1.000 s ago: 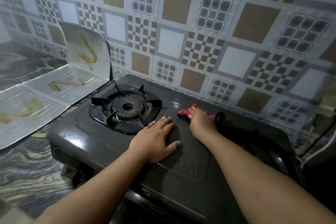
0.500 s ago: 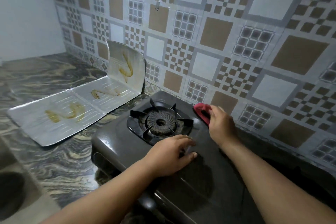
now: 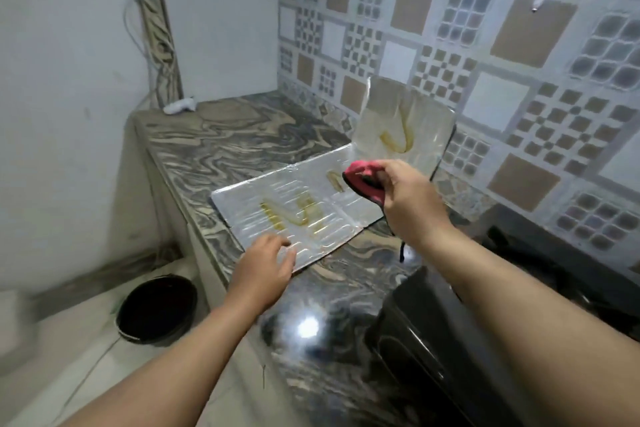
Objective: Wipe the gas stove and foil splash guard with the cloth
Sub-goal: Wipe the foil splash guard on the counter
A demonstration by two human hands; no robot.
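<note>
Both hands have left the stove top since half a second ago: the right hand (image 3: pixel 407 199) now carries the red cloth (image 3: pixel 363 178) over the foil splash guard (image 3: pixel 298 218), which lies mostly flat near the counter's (image 3: pixel 214 146) front edge, its far panel propped upright against the tiled wall (image 3: pixel 485 55). Yellowish streaks mark both the flat panels and the upright one. Thin foil like this could slide or crumple under a hard wipe if it is not pinned, and the propped panel could tip over. Right fingers curl round the bunched cloth, pinching it above the middle panel, wrist raised. The left hand (image 3: pixel 265 269) reaches toward the guard's near edge, fingers loosely spread and touching or just over it; blur hides which. Only the gas stove's (image 3: pixel 426 350) corner shows at right, well apart from the cloth.
</note>
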